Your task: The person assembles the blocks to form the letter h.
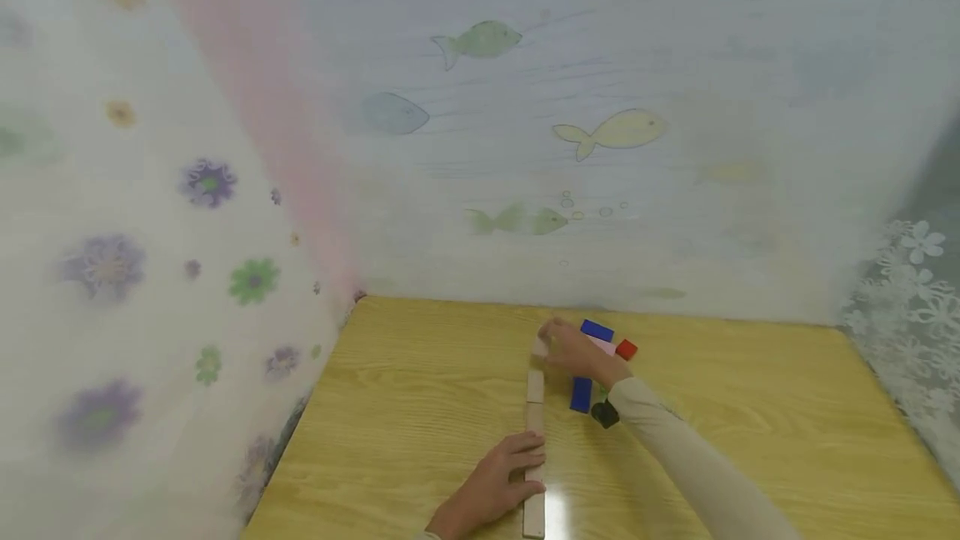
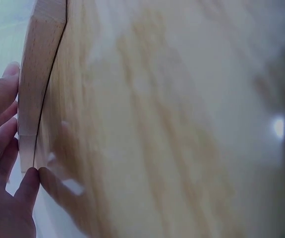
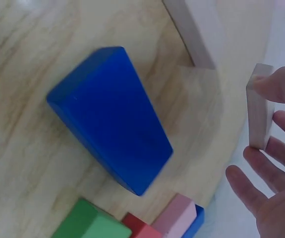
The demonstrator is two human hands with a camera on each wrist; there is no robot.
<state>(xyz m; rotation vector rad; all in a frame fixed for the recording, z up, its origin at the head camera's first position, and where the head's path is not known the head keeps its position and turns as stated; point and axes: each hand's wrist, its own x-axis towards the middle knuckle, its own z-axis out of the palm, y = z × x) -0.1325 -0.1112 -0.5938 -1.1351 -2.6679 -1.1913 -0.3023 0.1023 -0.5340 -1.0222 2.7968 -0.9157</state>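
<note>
A line of plain wooden blocks (image 1: 535, 419) runs away from me along the table. My left hand (image 1: 495, 477) rests at the near part of this line, its fingers touching the blocks. The left wrist view shows those fingers along the wood, fairly straight. Farther out, my right hand (image 1: 581, 354) pinches a small wooden block (image 3: 259, 111) between thumb and fingers, beyond the far end of the line. Close to the right hand lies a blue block (image 3: 112, 119), flat on the table.
Right of the line are another blue block (image 1: 597, 329), a pink block (image 3: 174, 216), a red block (image 1: 627, 349), a green block (image 3: 91, 221) and a dark block (image 1: 605, 414). A wall with painted fish borders the wood-grain table (image 1: 420, 357) at the back.
</note>
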